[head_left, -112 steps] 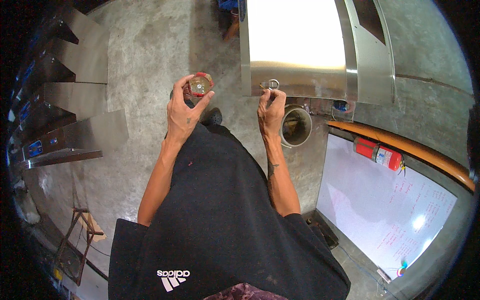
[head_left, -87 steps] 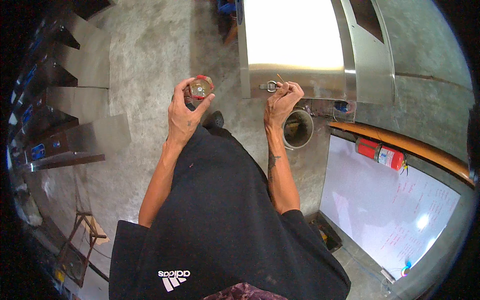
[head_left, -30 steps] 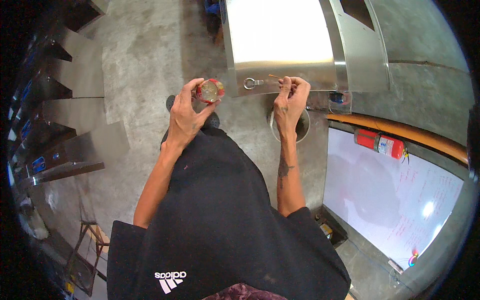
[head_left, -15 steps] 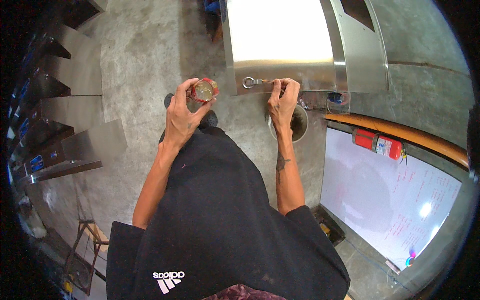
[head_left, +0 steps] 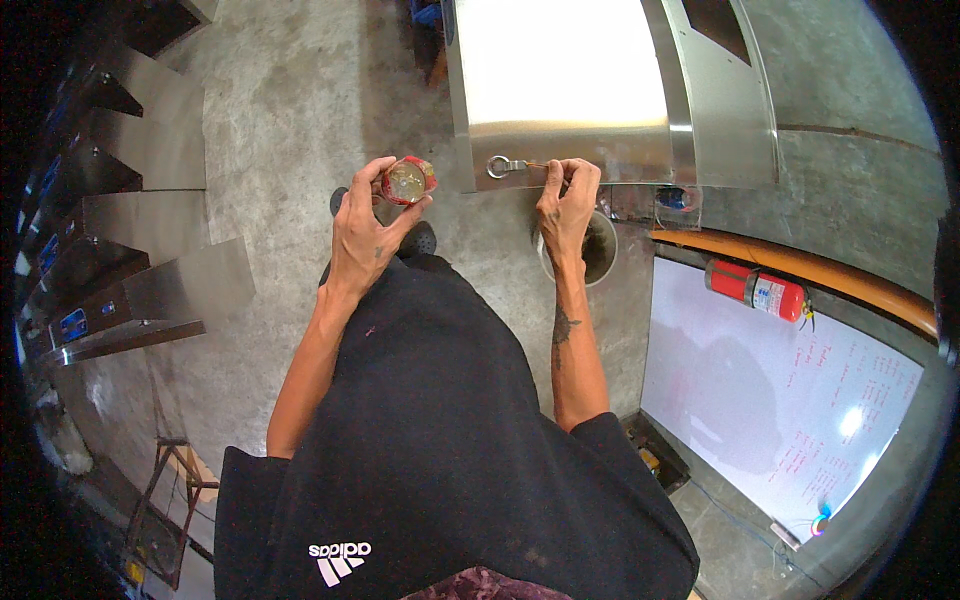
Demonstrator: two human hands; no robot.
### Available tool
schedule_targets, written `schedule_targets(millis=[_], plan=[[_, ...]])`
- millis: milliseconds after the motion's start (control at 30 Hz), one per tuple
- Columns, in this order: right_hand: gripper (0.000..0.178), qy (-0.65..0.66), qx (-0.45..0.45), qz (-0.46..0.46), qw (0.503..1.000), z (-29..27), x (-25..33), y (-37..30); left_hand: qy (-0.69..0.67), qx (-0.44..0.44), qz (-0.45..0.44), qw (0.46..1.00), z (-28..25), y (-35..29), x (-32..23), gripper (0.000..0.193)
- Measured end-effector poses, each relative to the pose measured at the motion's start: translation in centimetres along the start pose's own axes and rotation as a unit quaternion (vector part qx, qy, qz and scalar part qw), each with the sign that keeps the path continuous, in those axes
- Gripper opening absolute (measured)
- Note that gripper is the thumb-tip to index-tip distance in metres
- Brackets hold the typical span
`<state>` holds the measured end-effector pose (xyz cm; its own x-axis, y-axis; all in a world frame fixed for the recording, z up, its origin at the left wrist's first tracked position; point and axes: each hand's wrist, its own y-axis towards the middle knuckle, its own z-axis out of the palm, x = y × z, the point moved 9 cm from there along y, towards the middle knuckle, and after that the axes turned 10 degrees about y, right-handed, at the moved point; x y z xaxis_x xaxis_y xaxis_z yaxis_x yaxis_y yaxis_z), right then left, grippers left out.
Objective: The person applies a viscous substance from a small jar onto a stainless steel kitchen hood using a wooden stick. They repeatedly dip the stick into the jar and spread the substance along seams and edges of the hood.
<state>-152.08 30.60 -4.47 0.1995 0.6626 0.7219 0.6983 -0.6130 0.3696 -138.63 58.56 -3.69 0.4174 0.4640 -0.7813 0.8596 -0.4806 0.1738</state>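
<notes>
In my left hand [head_left: 365,225] is a small round container [head_left: 407,184] with a red and yellowish side, gripped between thumb and fingers. Its open top shows murky, pale contents. My right hand [head_left: 568,205] pinches a thin brownish stick [head_left: 538,164], perhaps a small brush. The stick's tip meets or nearly meets a metal ring fitting [head_left: 501,166] with a short flat tab, at the near edge of a stainless steel cabinet [head_left: 620,150]. Whether the tip touches the tab I cannot tell.
A pale bucket [head_left: 603,248] stands on the concrete floor below my right hand. To the right are an orange pipe [head_left: 790,262], a red fire extinguisher [head_left: 757,289] and a whiteboard [head_left: 720,370]. Several metal cabinets [head_left: 190,275] line the left, near a metal frame stand [head_left: 165,510].
Both hands stay almost still, keeping the container and the stick. The view has shifted only very slightly.
</notes>
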Motion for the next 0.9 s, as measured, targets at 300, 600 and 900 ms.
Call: schedule_targets(millis=[300,600,900], plan=[[0.016,-0.012,0.001,-0.017,1.000,0.01,0.14,-0.01,0.004,-0.003,0.005,1.000,0.18,0.03,0.09,0.066],[0.016,-0.001,0.001,-0.012,1.000,-0.08,0.35,0.01,0.012,-0.004,0.003,1.000,0.09,0.07,0.01,0.066],[0.015,-0.006,0.001,-0.008,1.000,-0.08,0.03,0.00,0.000,-0.009,0.012,1.000,0.12,0.17,0.11,0.066]])
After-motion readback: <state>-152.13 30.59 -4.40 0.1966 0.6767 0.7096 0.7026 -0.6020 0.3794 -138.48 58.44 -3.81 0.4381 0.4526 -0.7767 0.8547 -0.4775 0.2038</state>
